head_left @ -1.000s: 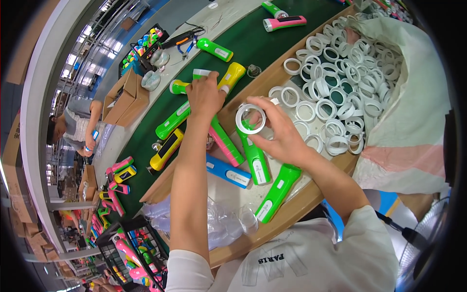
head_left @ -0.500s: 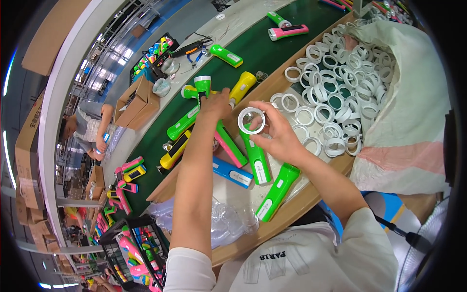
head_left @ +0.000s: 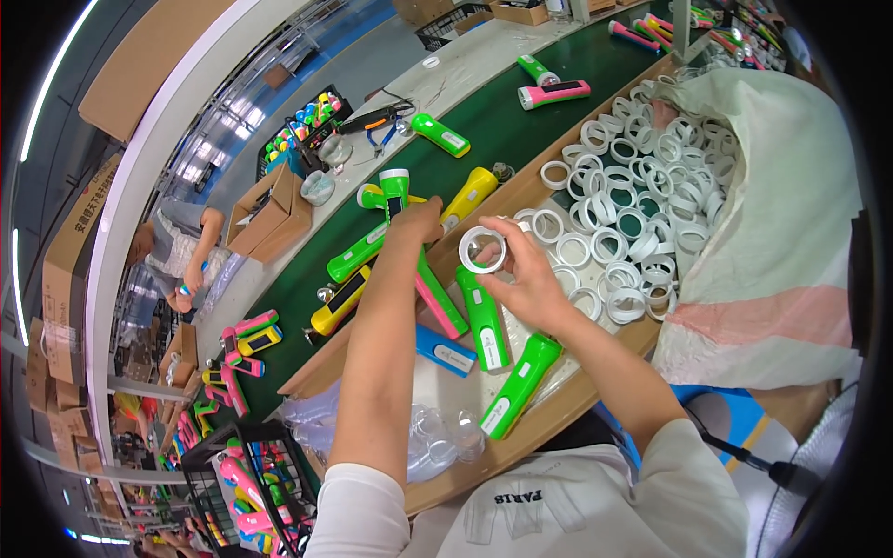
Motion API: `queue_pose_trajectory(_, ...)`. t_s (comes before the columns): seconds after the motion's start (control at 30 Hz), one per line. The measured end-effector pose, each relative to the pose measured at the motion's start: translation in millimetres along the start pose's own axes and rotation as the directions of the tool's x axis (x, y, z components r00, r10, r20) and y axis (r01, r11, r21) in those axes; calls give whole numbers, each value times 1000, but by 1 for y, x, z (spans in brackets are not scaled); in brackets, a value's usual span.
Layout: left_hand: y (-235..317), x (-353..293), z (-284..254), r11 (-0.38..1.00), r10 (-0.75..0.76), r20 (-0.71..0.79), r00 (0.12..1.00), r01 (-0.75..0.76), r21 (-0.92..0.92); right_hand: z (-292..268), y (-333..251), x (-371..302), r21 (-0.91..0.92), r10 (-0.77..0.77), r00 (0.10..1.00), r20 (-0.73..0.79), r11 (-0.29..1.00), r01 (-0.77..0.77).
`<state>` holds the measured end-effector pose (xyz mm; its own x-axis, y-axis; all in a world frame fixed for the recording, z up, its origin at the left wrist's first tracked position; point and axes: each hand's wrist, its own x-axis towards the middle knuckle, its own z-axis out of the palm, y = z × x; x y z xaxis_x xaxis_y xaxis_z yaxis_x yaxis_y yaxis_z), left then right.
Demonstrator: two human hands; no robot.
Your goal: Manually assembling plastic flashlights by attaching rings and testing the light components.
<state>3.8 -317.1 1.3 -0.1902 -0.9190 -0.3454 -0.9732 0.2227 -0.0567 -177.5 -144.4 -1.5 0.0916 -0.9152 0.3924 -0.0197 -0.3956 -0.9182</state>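
My right hand [head_left: 532,277] pinches a white ring [head_left: 464,247] between thumb and fingers, its opening turned toward me; something clear, like a lens, seems to sit inside. My left hand [head_left: 416,223] curls round the lower part of a green flashlight [head_left: 394,191] with a white head and dark panel; its fingertips are mostly hidden. About that hand lie a yellow flashlight [head_left: 470,197], a yellow one with a dark panel [head_left: 341,302] and a green one [head_left: 355,254]. Below my right hand are two green flashlights [head_left: 484,321] [head_left: 521,386] and a blue one [head_left: 445,350].
Many white rings [head_left: 609,245] spill from a white woven sack [head_left: 763,205] on the right. Clear plastic parts [head_left: 433,442] lie at the tray's near edge. A green belt [head_left: 502,130] carries more flashlights. Across it are a cardboard box [head_left: 270,219] and a co-worker [head_left: 186,232].
The view has shifted, so the bench sits lower in the picture. Both hands keep nearly the same pose, the right one still with the white ring.
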Motion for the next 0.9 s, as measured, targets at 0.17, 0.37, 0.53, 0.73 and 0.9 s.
queue_pose_trajectory(0.17, -3, 15, 10, 998, 8, -27, 1000, -6, 58, 6, 2, 0, 16, -6, 999, 53, 1000, 5)
queue_pose_trajectory(0.37, -10, -29, -35, 913, 96, -535, 840, -288, -288, 0, 2, 2, -17, -1, 1000, 3, 1000, 1)
queue_pose_trajectory(0.53, -14, -147, -69, 554, -23, -503, 864, -408, -726, -3, 10, 3, 1, 162, 985, -53, 987, -162)
queue_pose_trajectory(0.73, -21, -251, -48, 573, -26, -453, 891, -358, -738, 9, 11, 5, 359, 253, 967, 27, 901, -245)
queue_pose_trajectory(0.9, -36, -295, -33, 843, 163, -604, 781, -428, -326, 13, -9, -3, 420, 151, 945, 291, 867, -268)
